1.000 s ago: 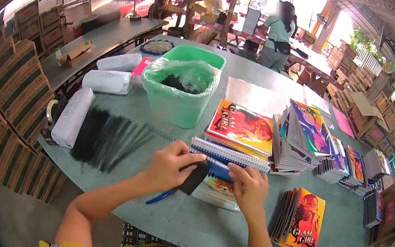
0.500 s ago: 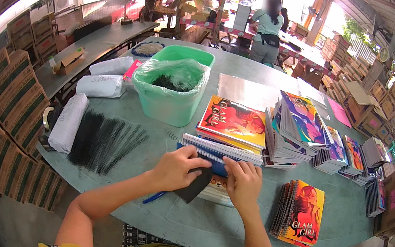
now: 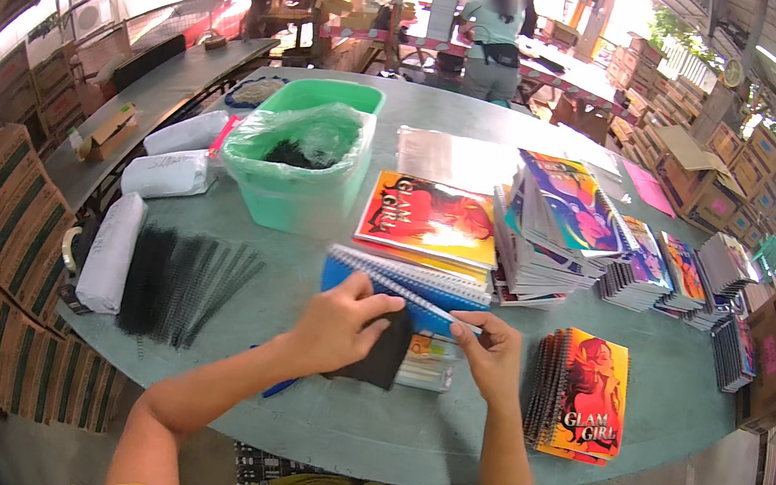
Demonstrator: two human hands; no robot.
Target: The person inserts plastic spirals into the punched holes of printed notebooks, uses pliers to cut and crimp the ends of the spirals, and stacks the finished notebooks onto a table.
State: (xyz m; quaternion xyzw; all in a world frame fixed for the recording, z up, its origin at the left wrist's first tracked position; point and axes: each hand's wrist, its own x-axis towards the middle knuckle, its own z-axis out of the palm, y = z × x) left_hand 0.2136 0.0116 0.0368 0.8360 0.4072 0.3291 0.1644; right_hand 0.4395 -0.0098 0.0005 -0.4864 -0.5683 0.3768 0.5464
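Observation:
My left hand (image 3: 337,323) grips a flat black piece (image 3: 379,355) over a spiral notebook with a blue cover (image 3: 405,285) lying on the green table (image 3: 313,421). My right hand (image 3: 498,355) pinches the notebook's spiral edge on the right. A thin light strip runs between both hands across the blue cover. Under the hands lies a pale printed sheet (image 3: 428,362). A stack of red-and-orange covered notebooks (image 3: 432,221) sits just behind.
A green tub lined with plastic (image 3: 301,163) holds black pieces. Black spiral bindings (image 3: 179,281) and white wrapped bundles (image 3: 112,251) lie at left. Stacks of colourful notebooks (image 3: 564,223) fill the right; one stack (image 3: 582,394) stands near the front edge. A person (image 3: 491,44) stands beyond the table.
Both hands stay on the blue notebook; the left hand has shifted slightly with the black piece. The view has tilted a little.

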